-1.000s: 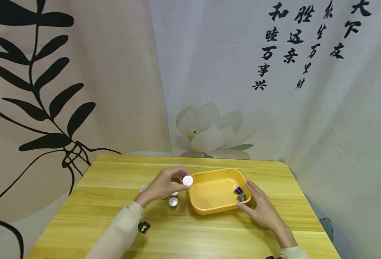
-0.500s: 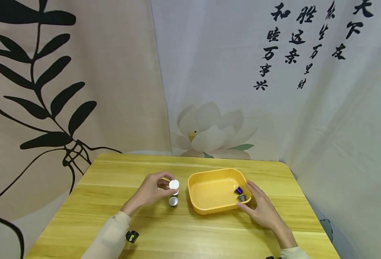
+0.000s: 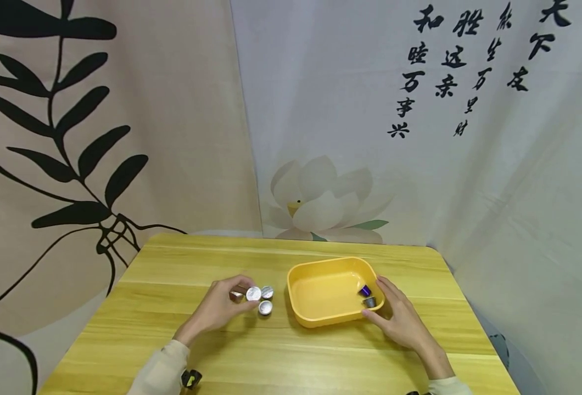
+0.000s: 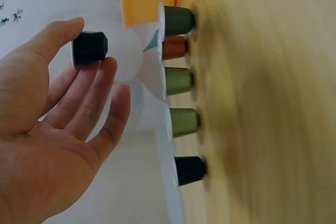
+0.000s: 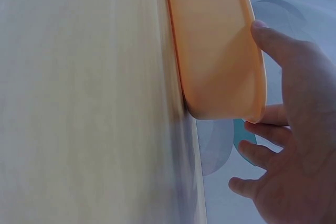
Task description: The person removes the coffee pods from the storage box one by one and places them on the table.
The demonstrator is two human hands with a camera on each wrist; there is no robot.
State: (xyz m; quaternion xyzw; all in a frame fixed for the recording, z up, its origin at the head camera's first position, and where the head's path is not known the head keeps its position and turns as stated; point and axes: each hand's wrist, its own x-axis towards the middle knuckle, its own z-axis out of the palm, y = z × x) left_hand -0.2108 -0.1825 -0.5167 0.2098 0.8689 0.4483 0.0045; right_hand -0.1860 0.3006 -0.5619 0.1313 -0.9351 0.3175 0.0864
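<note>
A dark capsule [image 4: 90,48] is pinched between the thumb and fingertips of the person's left hand [image 3: 217,307], held just above the table with its pale lid up; its colour seems black or very dark green, though the light makes that hard to judge. Near it, seen low from the left wrist, 5 more capsules stand lid-up on the wood: a dark green capsule [image 4: 178,21], a rust-orange capsule [image 4: 174,48], 2 olive-green capsules [image 4: 179,81] and a black capsule [image 4: 190,170]. From above, the left hand partly hides the group.

To the right of them sits a yellow tray [image 3: 320,291]. The right hand [image 3: 399,323] grips its near right corner, thumb on the near rim and a finger at the end wall. Inside, by that corner, 2 capsules lie close together, a purple capsule [image 3: 365,291] and a grey capsule [image 3: 369,302].

Everything rests on a yellowish wooden table [image 3: 281,362]. Behind hangs pale cloth, with black leaves [image 3: 90,151] at left, a white lotus [image 3: 328,206] and brushed black characters [image 3: 446,86].
</note>
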